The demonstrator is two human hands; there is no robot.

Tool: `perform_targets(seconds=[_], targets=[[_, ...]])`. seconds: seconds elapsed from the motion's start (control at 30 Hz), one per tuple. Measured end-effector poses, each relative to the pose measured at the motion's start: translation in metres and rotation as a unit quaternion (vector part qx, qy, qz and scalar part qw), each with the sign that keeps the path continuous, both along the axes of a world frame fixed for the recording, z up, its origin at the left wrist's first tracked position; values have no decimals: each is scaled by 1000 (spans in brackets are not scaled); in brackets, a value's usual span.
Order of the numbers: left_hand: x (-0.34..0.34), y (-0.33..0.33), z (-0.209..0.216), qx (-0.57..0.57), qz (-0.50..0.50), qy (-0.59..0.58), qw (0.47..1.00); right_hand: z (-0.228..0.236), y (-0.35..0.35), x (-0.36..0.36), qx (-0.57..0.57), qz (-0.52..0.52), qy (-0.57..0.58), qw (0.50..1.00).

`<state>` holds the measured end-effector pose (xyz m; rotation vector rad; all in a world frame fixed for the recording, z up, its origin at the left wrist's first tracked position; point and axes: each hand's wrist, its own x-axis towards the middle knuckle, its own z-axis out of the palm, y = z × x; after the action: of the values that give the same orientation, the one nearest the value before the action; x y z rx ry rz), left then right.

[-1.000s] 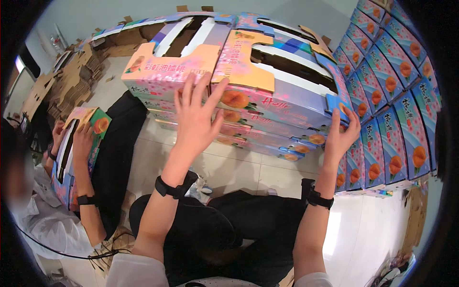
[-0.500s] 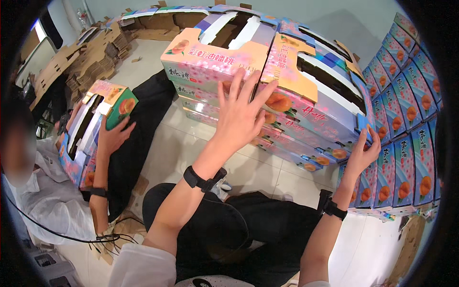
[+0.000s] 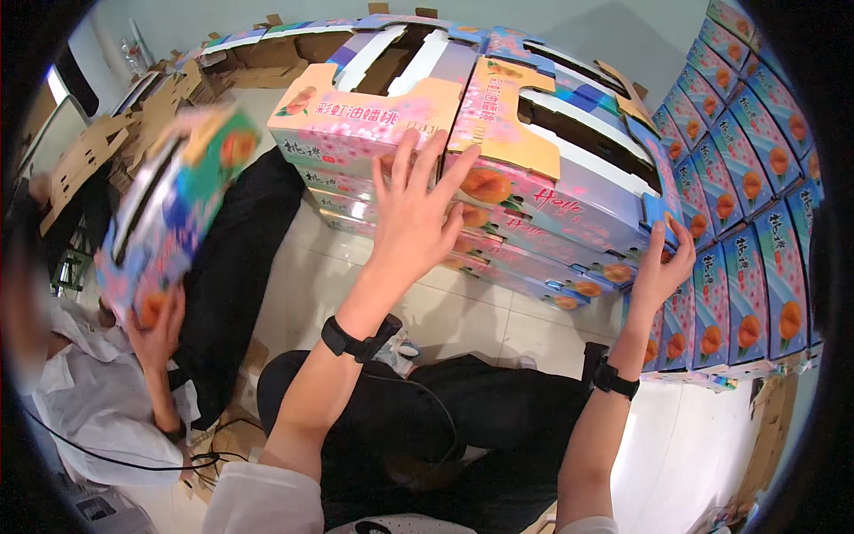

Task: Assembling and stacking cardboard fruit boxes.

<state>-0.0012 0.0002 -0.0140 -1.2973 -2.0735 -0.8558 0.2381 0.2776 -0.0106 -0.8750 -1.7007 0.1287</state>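
"What's hidden at centre?"
"The left hand (image 3: 411, 218) covers part of the front boxes (image 3: 569, 198), including the lower run of the seam between them."
"And at left?"
"The co-worker's box (image 3: 178, 200) is blurred, its printing smeared. Their head (image 3: 22, 303) is blurred too."
"The right side?"
"The stacked boxes (image 3: 752, 294) run into the dark rim."
"Lower edge?"
"It cuts off both sleeves (image 3: 267, 500). Higher up, near the centre, a shoe (image 3: 402, 353) only partly shows."

from where i stand, the space above the middle box stack (image 3: 507, 160) is passable, as is the floor strip (image 3: 498, 311) nearside. obstructions noted: box wall (image 3: 743, 258) crowding the right, co-worker's box (image 3: 182, 196) left, cardboard pile (image 3: 84, 173) far left.
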Motion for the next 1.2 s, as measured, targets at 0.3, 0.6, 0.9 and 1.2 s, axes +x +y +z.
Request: perform_targets(seconds=[0.3,0.6,0.9,1.2], targets=[[2,-1,3,-6,-18,-3,1000,-2,4,5,-14,6,-7,1000],[4,-8,7,24,-16,-2,1000,-2,-4,2,-18,1,-2,1000],[-54,24,109,77,-7,121,990,-9,1,-1,21,-22,7,999],[-77,127,123,-129,104,329,930,-7,-5,0,27,-18,37,999]])
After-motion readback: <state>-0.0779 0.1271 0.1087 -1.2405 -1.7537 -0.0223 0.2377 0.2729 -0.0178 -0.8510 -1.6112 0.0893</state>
